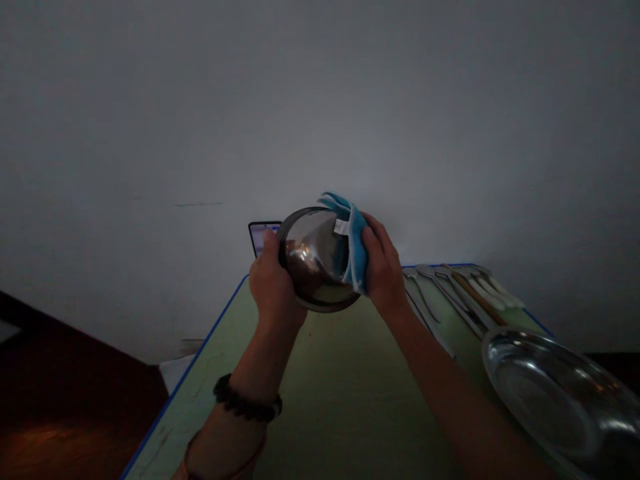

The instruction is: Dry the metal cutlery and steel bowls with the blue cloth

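A shiny metal bowl point(313, 250) is held up in front of me above the table, tilted so that its rounded side faces me. My left hand point(273, 280) grips its rim at the left, thumb upward. On the other side my right hand point(384, 267) is closed around a folded blue cloth point(357, 250) with a small white tag, pressing it against the bowl's right side. The cloth hides that part of the bowl, and its far side is out of sight.
The green table point(350, 393) has a blue edge and meets a plain wall. A phone point(260, 235) leans upright behind my left hand. Several metal utensils point(450, 293) lie at the back right, beside a large metal basin point(555, 393).
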Motion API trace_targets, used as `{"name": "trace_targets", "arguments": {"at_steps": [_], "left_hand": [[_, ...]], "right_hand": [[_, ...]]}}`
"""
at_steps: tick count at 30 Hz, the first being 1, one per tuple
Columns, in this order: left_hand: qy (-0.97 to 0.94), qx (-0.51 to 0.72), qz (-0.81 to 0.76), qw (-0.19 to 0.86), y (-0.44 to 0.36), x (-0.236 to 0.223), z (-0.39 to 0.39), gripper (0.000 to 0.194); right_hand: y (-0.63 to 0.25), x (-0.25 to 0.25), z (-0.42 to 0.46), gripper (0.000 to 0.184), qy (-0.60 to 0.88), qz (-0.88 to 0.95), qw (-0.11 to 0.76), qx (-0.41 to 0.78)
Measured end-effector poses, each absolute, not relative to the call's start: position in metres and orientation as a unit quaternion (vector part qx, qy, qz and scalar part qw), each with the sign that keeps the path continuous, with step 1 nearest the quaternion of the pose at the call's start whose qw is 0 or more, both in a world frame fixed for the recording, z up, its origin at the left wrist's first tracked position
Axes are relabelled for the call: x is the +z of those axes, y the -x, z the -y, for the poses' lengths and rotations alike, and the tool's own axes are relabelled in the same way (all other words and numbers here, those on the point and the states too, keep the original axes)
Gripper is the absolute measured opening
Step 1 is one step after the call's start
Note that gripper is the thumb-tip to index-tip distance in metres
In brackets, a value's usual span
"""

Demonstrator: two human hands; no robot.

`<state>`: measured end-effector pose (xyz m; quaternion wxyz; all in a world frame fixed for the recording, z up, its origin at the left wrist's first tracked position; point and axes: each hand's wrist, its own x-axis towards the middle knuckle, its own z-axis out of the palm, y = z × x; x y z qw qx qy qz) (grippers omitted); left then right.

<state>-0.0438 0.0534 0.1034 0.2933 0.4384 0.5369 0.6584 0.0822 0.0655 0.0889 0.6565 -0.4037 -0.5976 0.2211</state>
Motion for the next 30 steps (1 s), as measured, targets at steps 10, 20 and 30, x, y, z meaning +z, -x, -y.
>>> {"name": "trace_targets", "arguments": {"at_steps": [10, 20, 30], "left_hand": [[-0.225, 0.774, -0.396, 0.441, 0.025, 0.102, -0.055, 0.026], [-0.458, 0.674, -0.431, 0.387, 0.021, 0.1, -0.041, 0.028], [-0.566, 0.619, -0.505, 0.205, 0.026, 0.109, -0.031, 0.041]], "right_hand": [[-0.062, 0.08, -0.058, 0.042, 0.452, 0.637, 0.618, 0.088], [-0.064, 0.089, -0.049, 0.052, 0.454, 0.703, 0.548, -0.014], [-0.08, 0.095, -0.058, 0.033, 0.399, 0.659, 0.628, 0.108]]}}
